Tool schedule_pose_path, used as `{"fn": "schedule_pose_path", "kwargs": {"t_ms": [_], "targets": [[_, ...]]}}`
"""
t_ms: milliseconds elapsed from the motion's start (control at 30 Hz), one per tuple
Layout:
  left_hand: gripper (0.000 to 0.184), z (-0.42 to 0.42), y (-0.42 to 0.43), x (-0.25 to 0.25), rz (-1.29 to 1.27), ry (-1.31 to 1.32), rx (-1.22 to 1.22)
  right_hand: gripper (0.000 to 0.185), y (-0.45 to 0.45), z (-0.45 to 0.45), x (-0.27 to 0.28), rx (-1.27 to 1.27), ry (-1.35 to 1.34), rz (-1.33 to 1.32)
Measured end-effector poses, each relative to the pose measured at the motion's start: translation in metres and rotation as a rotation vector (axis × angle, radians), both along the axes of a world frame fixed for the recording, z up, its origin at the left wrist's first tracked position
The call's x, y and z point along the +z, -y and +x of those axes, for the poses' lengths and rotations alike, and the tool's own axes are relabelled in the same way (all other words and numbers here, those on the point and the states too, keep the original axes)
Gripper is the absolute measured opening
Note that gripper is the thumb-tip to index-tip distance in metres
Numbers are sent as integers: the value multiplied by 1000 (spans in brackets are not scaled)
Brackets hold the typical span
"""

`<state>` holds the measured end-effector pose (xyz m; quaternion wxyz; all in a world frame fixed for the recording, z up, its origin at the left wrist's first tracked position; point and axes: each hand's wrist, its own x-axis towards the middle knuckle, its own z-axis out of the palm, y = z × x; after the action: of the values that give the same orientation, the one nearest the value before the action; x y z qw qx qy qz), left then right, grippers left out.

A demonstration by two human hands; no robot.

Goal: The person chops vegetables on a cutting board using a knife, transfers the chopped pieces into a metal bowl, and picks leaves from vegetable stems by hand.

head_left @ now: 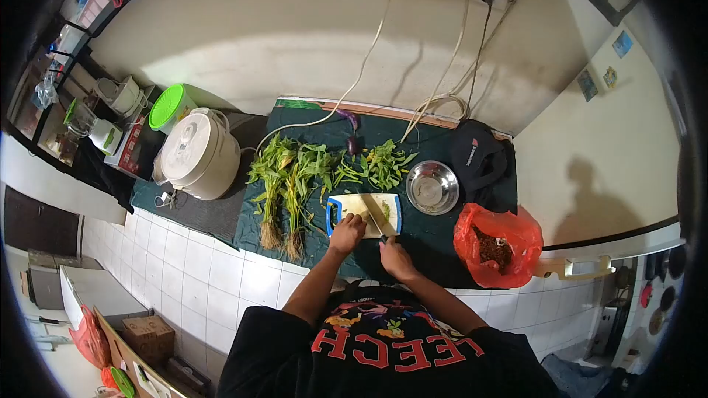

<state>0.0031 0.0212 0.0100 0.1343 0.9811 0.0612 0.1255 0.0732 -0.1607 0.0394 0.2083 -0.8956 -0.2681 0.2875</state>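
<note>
A white cutting board (351, 203) with a blue edge and handle lies on the dark green table cover. My right hand (397, 258) is closed round the dark handle of a knife (377, 224), whose blade points away from me over the board. At the board's near left part is my left hand (348, 234), fingers bent together near the blade; whatever they hold is too small to make out. Small green cut pieces (386, 210) lie to the right of the blade. Beyond the board are leafy greens (386, 166), and rooted bunches of greens (297, 184) lie to its left.
A steel bowl (432, 188) stands right of the board, near a black cap (478, 156) and a red plastic bag (472, 269) with brown contents. An eggplant (352, 144) lies behind. A rice cooker (200, 153) stands at left; cables (361, 74) run down the wall.
</note>
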Motion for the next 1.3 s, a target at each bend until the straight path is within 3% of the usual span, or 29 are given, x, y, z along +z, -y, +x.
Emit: {"fn": "schedule_pose_path", "kwargs": {"t_ms": [167,367,467,700,800,933,1033,1100,1300], "targets": [[10,0,-4,-3,-58,71,-34,43,-17,8,21,34,50,-48],[9,1,-4,1,-143,82,-26,40,-11,-7,-5,-83,0,-65],[10,-2,-8,-6,-164,77,-6,40,-15,2,-1,8,13,3],[10,4,-7,-6,-61,-2,-18,43,-10,-10,5,-73,-26,-49],[10,8,-6,-1,-127,-32,33,39,-17,-3,11,-85,-20,-37],[10,15,-8,-16,-82,-31,53,39,-20,-3,25,-8,91,6],[12,23,-5,-9,-170,-48,244,38,-19,-10,8,-35,81,5],[17,29,-7,-10,-363,-243,490,37,-17,-12,-5,-70,35,-7],[32,28,-18,-12,-526,-186,511,36,-30,1,27,0,10,-6]]}}
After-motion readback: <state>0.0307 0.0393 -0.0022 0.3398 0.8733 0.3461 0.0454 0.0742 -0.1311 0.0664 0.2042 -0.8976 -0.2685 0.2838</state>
